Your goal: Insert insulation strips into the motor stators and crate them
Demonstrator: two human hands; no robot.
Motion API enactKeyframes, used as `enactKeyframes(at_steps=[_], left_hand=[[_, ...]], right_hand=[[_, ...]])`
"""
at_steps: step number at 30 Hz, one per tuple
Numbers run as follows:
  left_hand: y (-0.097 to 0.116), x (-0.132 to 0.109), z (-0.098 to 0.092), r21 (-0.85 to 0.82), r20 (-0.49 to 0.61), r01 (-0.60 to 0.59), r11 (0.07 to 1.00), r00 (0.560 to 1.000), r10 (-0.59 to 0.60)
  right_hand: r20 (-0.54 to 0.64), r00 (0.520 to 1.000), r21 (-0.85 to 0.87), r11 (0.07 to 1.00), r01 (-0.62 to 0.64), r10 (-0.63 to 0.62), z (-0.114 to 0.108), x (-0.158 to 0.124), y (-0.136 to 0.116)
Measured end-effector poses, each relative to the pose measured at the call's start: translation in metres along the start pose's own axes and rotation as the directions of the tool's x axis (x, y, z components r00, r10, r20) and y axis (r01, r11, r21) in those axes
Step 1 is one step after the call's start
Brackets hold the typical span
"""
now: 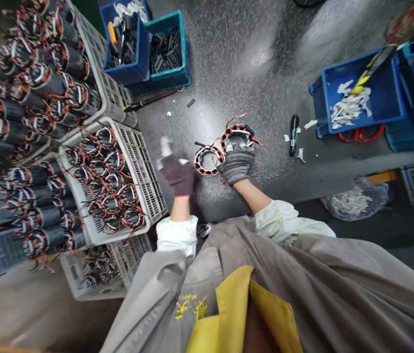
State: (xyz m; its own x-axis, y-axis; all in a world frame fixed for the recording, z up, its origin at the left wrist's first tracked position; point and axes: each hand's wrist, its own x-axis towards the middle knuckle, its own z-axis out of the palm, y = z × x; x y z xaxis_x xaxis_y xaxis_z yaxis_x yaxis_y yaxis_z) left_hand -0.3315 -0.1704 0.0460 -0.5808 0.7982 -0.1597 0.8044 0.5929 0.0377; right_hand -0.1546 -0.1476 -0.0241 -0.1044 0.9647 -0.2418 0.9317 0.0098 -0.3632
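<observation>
Two motor stators with copper windings lie side by side on the table. My right hand (pixel 238 164), in a grey striped glove, has its fingers over the near rim of the right stator (pixel 228 131) and grips it. Loose wire ends stick out from that ring. The left stator (pixel 196 166) sits between my hands, its open ring facing up. My left hand (pixel 178 174), in a dark purple glove with white fingertips, is apart from the stators and holds nothing. Its fingers are stretched out and blurred by motion.
A grey crate (pixel 157 184) of stators stands at the left, beside stacked ones. Teal bin (pixel 186 59) and blue bin (pixel 128 73) hold black sleeves. A black marker (pixel 294 135) lies right, near a blue tray (pixel 361 126) of white scraps and red-handled scissors (pixel 366 135).
</observation>
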Motion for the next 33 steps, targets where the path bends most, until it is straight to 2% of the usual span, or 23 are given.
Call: enactKeyframes(at_steps=[2,3,4,6,7,8,9,10,11,14,16,17,18,20,21,22,23,24,27,29,31,32,33], left_hand=[[-0.027,-0.006,-0.015,-0.005,-0.099,0.176,0.984,0.979,-0.176],[-0.038,-0.011,-0.02,-0.014,-0.128,0.178,0.984,0.976,-0.178],[-0.044,-0.017,-0.023,-0.024,-0.129,0.115,0.993,0.985,-0.117],[-0.042,-0.029,-0.022,-0.027,-0.028,-0.16,0.987,0.987,0.159],[-0.035,-0.033,-0.019,-0.019,0.074,-0.323,0.946,0.943,0.324],[-0.024,-0.036,-0.015,-0.005,0.188,-0.461,0.888,0.871,0.453],[-0.011,-0.037,-0.01,0.019,0.295,-0.558,0.829,0.796,0.529],[0.004,-0.034,-0.006,0.053,0.387,-0.617,0.785,0.737,0.554],[0.018,-0.03,-0.004,0.093,0.462,-0.643,0.761,0.704,0.539],[0.043,-0.009,-0.007,0.171,0.603,-0.644,0.746,0.667,0.438],[0.038,0.002,-0.02,0.146,0.62,-0.608,0.78,0.671,0.406],[0.03,0.005,-0.029,0.134,0.581,-0.56,0.818,0.713,0.392],[0.019,0.005,-0.038,0.138,0.501,-0.49,0.861,0.784,0.366],[-0.005,0.001,-0.056,0.195,0.273,-0.341,0.92,0.919,0.283],[-0.015,-0.002,-0.063,0.234,0.172,-0.291,0.928,0.951,0.255],[-0.023,-0.007,-0.066,0.261,0.123,-0.281,0.923,0.959,0.257],[-0.027,-0.012,-0.065,0.264,0.132,-0.317,0.911,0.947,0.292],[-0.027,-0.016,-0.061,0.236,0.19,-0.39,0.89,0.917,0.351],[-0.004,-0.023,-0.035,0.1,0.416,-0.61,0.786,0.743,0.524],[0.019,-0.018,-0.018,0.122,0.529,-0.675,0.728,0.665,0.528],[0.033,-0.008,-0.012,0.166,0.589,-0.686,0.709,0.645,0.487],[0.034,-0.002,-0.015,0.166,0.586,-0.674,0.719,0.655,0.478],[0.031,0.003,-0.021,0.161,0.552,-0.647,0.745,0.685,0.475]], right_hand=[[-0.005,1.0,0.018,1.0,0.011,-0.011,-0.001,0.003,0.004],[-0.004,1.0,0.028,0.999,0.016,-0.016,-0.003,0.004,0.007],[-0.002,1.0,0.037,0.999,0.019,-0.019,-0.006,0.005,0.01],[0.0,0.999,0.05,0.998,0.034,-0.034,-0.014,0.008,0.016],[0.001,0.999,0.05,0.998,0.046,-0.047,-0.017,0.01,0.018],[0.004,0.998,0.044,0.997,0.059,-0.059,-0.02,0.011,0.02],[0.009,0.997,0.031,0.997,0.07,-0.07,-0.022,0.011,0.021],[0.018,0.997,0.014,0.997,0.08,-0.08,-0.023,0.012,0.022],[0.029,0.996,-0.004,0.996,0.085,-0.085,-0.024,0.012,0.023],[0.038,0.995,-0.034,0.995,0.094,-0.092,-0.02,0.013,0.024],[0.031,0.994,-0.036,0.994,0.107,-0.106,-0.017,0.013,0.026],[0.03,0.993,-0.036,0.992,0.117,-0.116,-0.016,0.013,0.026],[0.035,0.992,-0.038,0.991,0.125,-0.124,-0.016,0.013,0.027],[0.058,0.99,-0.039,0.99,0.134,-0.132,-0.018,0.013,0.028],[0.073,0.989,-0.036,0.99,0.135,-0.132,-0.021,0.014,0.028],[0.09,0.987,-0.028,0.99,0.135,-0.132,-0.024,0.015,0.027],[0.108,0.985,-0.018,0.991,0.136,-0.133,-0.027,0.015,0.027],[0.125,0.983,-0.009,0.99,0.138,-0.135,-0.03,0.016,0.027],[0.167,0.974,-0.013,0.987,0.159,-0.155,-0.039,0.016,0.028],[0.183,0.97,-0.043,0.984,0.173,-0.162,-0.042,0.015,0.029],[0.188,0.966,-0.056,0.98,0.193,-0.179,-0.045,0.014,0.03],[0.194,0.964,-0.057,0.978,0.198,-0.184,-0.046,0.014,0.031],[0.204,0.961,-0.057,0.978,0.202,-0.186,-0.047,0.013,0.031]])
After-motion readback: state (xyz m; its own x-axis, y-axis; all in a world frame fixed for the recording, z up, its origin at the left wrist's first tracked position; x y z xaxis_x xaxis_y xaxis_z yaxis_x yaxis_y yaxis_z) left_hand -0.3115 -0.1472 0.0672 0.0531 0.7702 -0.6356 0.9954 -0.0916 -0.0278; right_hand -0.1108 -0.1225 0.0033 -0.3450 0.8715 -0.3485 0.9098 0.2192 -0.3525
